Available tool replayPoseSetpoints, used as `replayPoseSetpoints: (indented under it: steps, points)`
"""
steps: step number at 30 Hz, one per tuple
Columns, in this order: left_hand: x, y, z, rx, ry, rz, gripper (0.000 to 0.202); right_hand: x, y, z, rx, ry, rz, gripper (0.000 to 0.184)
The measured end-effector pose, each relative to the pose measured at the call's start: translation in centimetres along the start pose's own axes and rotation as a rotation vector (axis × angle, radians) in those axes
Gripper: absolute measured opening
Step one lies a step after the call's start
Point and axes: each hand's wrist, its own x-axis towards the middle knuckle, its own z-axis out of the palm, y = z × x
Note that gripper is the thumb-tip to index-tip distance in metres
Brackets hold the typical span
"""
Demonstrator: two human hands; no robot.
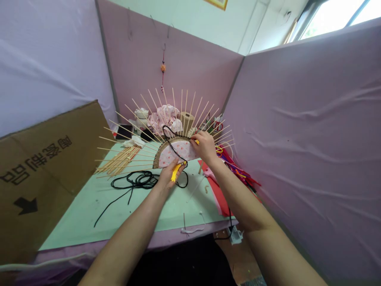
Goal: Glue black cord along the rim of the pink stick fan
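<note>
A half-round cardboard piece covered in pink flowered cloth, with several thin wooden sticks fanning out from its rim, is held upright over the green table top. My left hand grips its lower edge, fingers closed, with a yellow object under the thumb. My right hand pinches the upper right rim, where a black cord loops across the piece. More black cord lies coiled on the table to the left.
A brown cardboard sheet leans at the left. Loose sticks lie on the table. Red felt and coloured pipe cleaners lie at the right. Pink cloth, a twine roll and scissors stand at the back. Purple cloth walls enclose the table.
</note>
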Motion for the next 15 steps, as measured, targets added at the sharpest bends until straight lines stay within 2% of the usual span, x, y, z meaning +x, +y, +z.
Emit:
replayPoseSetpoints:
  steps: [8,15]
  points:
    - [-0.02,-0.25,-0.14,-0.001,-0.066,0.059,0.035,0.13,-0.24,0.01,-0.005,-0.022,0.044,0.015]
    - [-0.24,-0.29,-0.13,0.067,-0.074,0.104,0.035,-0.12,-0.93,0.3,-0.053,-0.008,0.144,0.02]
